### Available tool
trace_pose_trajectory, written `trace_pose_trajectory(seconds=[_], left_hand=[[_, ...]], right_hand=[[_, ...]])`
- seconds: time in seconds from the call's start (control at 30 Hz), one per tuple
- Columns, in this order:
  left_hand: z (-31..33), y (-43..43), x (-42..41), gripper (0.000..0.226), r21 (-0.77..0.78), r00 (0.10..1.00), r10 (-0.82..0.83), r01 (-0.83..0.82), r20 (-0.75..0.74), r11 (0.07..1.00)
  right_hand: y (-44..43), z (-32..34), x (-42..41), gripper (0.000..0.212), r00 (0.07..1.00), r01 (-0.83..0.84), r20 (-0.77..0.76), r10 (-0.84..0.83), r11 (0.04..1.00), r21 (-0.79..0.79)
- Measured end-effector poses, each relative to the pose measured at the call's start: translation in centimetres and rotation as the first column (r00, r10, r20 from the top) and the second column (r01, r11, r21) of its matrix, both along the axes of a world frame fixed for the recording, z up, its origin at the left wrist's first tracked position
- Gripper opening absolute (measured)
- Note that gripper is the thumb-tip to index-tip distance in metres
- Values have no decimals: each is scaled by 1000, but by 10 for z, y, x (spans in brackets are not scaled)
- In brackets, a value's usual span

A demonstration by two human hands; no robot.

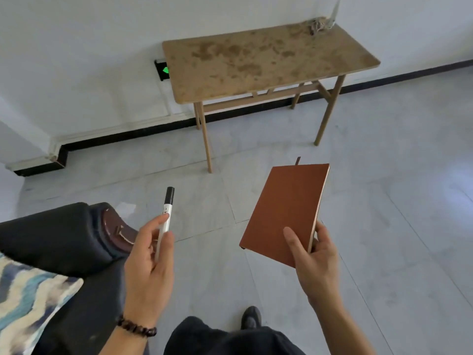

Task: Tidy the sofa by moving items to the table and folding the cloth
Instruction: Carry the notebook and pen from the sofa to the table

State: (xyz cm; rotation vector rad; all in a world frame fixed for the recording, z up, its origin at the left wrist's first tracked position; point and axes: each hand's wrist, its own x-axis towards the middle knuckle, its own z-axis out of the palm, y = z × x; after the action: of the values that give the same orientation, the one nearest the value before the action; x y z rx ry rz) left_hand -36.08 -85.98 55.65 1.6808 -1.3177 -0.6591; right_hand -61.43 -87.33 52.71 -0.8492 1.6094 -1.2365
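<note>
My left hand (151,262) holds a white marker with a black cap (167,211), pinched between thumb and fingers with the cap pointing up. My right hand (316,262) grips a brown notebook (286,213) by its lower corner, thumb on the cover, and the book tilts up and away. Both are held in the air over the floor. The stained wooden table (256,60) stands ahead against the wall. The dark sofa's armrest (56,237) is at the lower left, with a blue and white patterned cloth (28,298) lying on it.
A small tangle of cord or debris (321,25) lies on the table's far right corner. A black wall fixture with a green arrow (162,70) sits behind the table's left end. Grey tiled floor (384,201) stretches between me and the table. My foot (252,317) shows below.
</note>
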Motion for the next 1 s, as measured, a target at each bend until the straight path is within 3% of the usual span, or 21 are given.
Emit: trace_pose_trajectory(seconds=[0.1, 0.2, 0.37, 0.5, 0.73, 0.87, 1.0], left_hand=[[-1, -48, -17, 17, -6, 1000, 26, -26, -13, 1000], [-17, -103, -32, 30, 0, 998, 56, -56, -41, 998], [-50, -225, -65, 26, 42, 984, 110, -105, -140, 994], [-45, -346, -97, 24, 74, 986, 49, -38, -161, 997], [0, -558, -177, 30, -21, 970, -161, 159, -185, 987], [1, -652, -236, 21, -21, 959, -229, 229, -168, 973], [-22, -732, -302, 13, 36, 970, -185, 193, -160, 981]], right_hand=[[-53, 2, -20, 37, 1000, -9, -7, 9, 1000, 9], [-113, -9, -35, 32, 999, -38, -2, 38, 999, 24], [-226, -24, -60, 26, 999, -50, 11, 50, 996, 67], [-327, -8, -92, 27, 1000, 2, -3, -1, 997, 78], [-473, 25, -174, 26, 981, 192, -33, -193, 981, -27], [-544, 5, -225, 30, 952, 307, 20, -307, 951, -37], [-629, -26, -285, 23, 948, 310, 81, -309, 951, -4]])
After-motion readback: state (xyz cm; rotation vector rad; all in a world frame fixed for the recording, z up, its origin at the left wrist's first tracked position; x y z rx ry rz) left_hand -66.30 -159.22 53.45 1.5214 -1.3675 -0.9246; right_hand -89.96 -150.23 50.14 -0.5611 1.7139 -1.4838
